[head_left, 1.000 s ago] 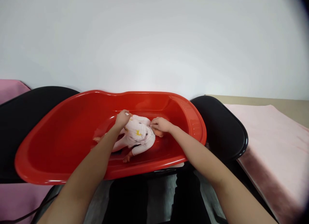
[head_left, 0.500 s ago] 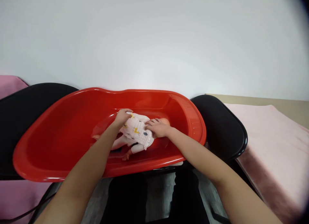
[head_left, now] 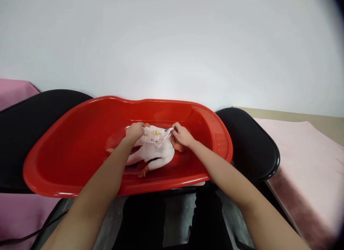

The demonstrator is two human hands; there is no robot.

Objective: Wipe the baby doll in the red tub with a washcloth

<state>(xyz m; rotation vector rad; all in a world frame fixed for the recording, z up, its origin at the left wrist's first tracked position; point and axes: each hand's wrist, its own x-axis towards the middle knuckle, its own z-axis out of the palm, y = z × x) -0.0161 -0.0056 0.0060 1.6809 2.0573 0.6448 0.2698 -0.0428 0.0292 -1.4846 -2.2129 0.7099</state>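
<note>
Both hands have lifted the small white printed cloth off the doll since half a second ago; before, it lay flat on the doll's body, and now it is stretched between the two hands, a little above it. The left hand pinches the left end of the cloth with fingers closed on it, and the right hand pinches the right end the same way, so the cloth hangs as a short band from one set of fingertips to the other.

Just below the fingers lies the small plastic baby doll in white sleepsuit, on the bottom of the red oval plastic baby tub. Its head seems to be behind the right hand, partly hidden, and one bare hand of the doll shows toward the near wall of the tub.

I judge that the step in hand is the handling of the cloth over the doll, the opening or taking away of it. The next move, I think, asks that both pinches stay firm and even, because the cloth is thin and can slip from one side.

Beside the tub, well apart from the fingers, stand a black rounded tray and a pale pink towel on the right.
</note>
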